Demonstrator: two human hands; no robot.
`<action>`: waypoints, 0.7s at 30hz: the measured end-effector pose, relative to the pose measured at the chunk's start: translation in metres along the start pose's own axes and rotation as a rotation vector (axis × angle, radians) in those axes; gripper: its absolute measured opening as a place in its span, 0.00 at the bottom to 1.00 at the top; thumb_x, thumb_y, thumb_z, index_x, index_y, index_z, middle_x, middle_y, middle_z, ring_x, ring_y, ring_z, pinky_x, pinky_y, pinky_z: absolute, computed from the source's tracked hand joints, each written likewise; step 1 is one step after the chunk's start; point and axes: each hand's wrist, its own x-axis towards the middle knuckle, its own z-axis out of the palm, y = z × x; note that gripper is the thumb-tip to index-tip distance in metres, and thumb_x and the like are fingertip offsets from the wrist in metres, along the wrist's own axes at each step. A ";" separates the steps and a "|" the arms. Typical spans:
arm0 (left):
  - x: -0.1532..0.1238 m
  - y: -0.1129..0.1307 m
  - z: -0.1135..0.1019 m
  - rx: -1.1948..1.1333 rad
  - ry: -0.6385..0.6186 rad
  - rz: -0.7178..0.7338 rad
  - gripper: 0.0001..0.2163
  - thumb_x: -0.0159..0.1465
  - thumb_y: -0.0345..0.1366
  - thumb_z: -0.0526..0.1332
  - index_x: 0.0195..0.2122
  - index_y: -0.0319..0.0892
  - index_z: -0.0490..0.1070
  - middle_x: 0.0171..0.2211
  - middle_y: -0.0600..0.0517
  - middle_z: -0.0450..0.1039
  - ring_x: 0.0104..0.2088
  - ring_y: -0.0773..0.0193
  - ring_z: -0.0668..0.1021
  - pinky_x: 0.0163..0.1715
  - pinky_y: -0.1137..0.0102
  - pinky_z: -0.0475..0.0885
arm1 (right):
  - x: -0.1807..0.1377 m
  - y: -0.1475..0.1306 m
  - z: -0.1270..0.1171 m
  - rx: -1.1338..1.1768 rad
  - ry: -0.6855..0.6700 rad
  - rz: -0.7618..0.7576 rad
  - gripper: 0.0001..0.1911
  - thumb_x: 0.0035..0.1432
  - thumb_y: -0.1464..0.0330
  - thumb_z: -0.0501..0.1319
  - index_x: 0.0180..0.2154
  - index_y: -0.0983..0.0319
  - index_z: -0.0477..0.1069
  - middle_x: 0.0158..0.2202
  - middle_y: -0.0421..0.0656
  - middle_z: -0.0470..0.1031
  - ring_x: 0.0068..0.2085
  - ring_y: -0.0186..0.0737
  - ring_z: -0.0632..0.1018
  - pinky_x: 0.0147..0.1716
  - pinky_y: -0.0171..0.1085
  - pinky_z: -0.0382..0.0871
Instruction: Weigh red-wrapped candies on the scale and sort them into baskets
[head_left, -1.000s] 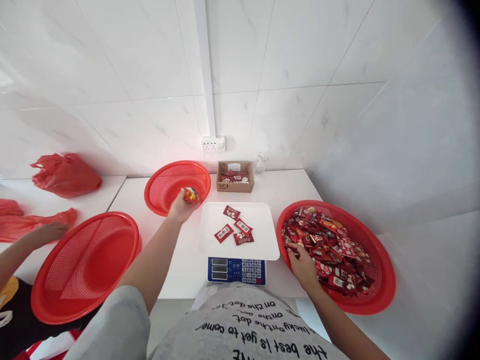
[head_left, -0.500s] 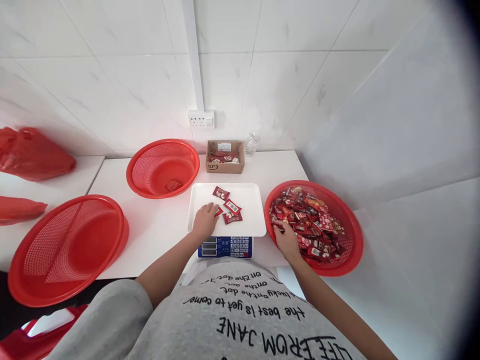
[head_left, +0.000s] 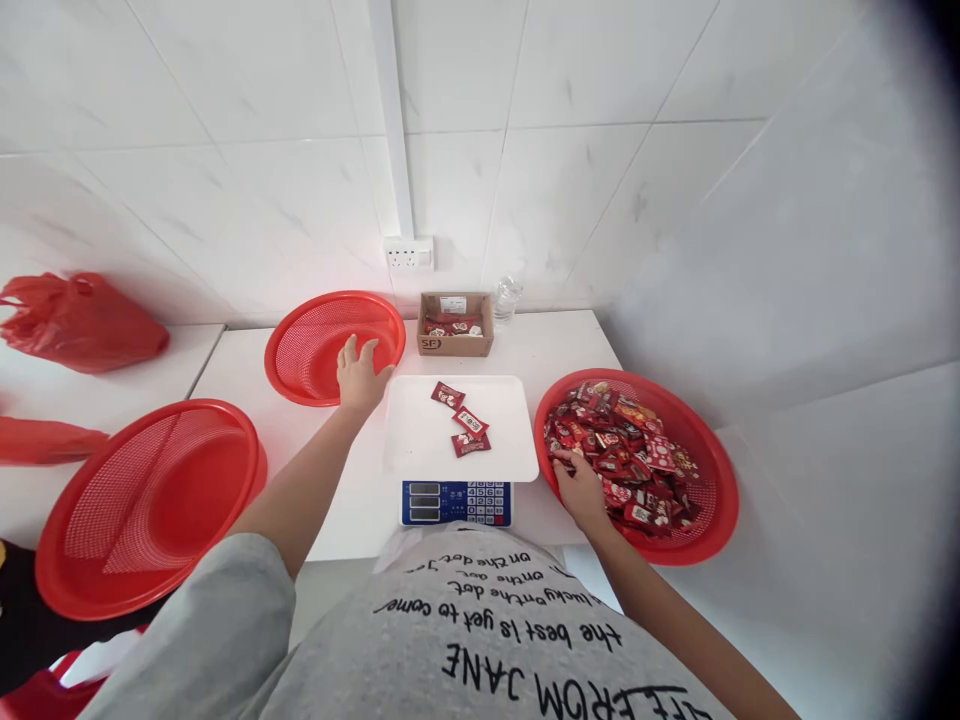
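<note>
My left hand (head_left: pixel 361 378) is over the near side of the red plastic colander (head_left: pixel 289 385) at the back left. Its fingers are spread and I see nothing held; the hand covers part of the colander's inside. My right hand (head_left: pixel 581 490) rests at the left rim of another colander (head_left: pixel 712 500), piled with small red snack packets (head_left: pixel 622 450). Its fingers are bent together among the packets, and what they pinch is hidden. Between my hands, three dark red packets (head_left: pixel 470 422) lie on the white pan (head_left: pixel 412 430) of a digital scale (head_left: pixel 456 503).
A third red colander (head_left: pixel 251 440) stands at the front left. Behind the scale is a small cardboard box (head_left: pixel 455 345) with red packets, beside a clear plastic item (head_left: pixel 507 298). Red plastic bags (head_left: pixel 90 325) sit at the far left, and the tiled wall bounds the table.
My left hand has left the scale pan and moved back and left over the colander, opening. The packet under it on the pan is gone. My right hand stays at the full colander.
</note>
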 end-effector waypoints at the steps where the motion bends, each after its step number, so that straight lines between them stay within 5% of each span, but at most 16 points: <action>1: -0.001 0.004 0.004 -0.005 -0.012 0.025 0.22 0.58 0.39 0.60 0.53 0.43 0.62 0.61 0.44 0.51 0.61 0.45 0.53 0.58 0.51 0.51 | 0.000 0.000 0.000 0.004 0.002 -0.003 0.17 0.50 0.60 0.53 0.37 0.62 0.73 0.39 0.48 0.76 0.41 0.45 0.75 0.44 0.46 0.66; 6: -0.051 0.040 0.060 -0.005 -0.416 0.297 0.30 0.58 0.51 0.57 0.59 0.44 0.56 0.64 0.42 0.45 0.64 0.46 0.48 0.59 0.50 0.48 | -0.001 0.000 0.000 0.001 0.005 0.005 0.17 0.51 0.61 0.52 0.38 0.62 0.72 0.40 0.48 0.76 0.41 0.45 0.75 0.45 0.46 0.66; 10: -0.076 0.059 0.089 0.021 -0.574 0.362 0.38 0.54 0.59 0.55 0.62 0.49 0.51 0.66 0.44 0.39 0.64 0.43 0.43 0.58 0.47 0.46 | -0.002 -0.003 -0.001 0.001 0.019 -0.019 0.16 0.50 0.61 0.53 0.36 0.62 0.73 0.39 0.48 0.77 0.41 0.45 0.75 0.45 0.46 0.67; 14: -0.079 0.057 0.090 0.066 -0.597 0.421 0.37 0.50 0.62 0.57 0.59 0.51 0.59 0.65 0.46 0.44 0.64 0.41 0.45 0.58 0.47 0.45 | -0.002 -0.004 -0.002 -0.009 0.022 -0.023 0.16 0.50 0.61 0.53 0.36 0.61 0.73 0.40 0.48 0.77 0.41 0.45 0.75 0.45 0.46 0.67; 21: -0.093 0.057 0.087 0.160 -0.412 0.504 0.25 0.58 0.55 0.53 0.53 0.49 0.65 0.60 0.44 0.56 0.57 0.46 0.61 0.53 0.53 0.56 | -0.002 -0.004 -0.002 -0.008 0.012 -0.021 0.16 0.50 0.60 0.53 0.35 0.61 0.73 0.39 0.48 0.77 0.40 0.46 0.76 0.44 0.46 0.67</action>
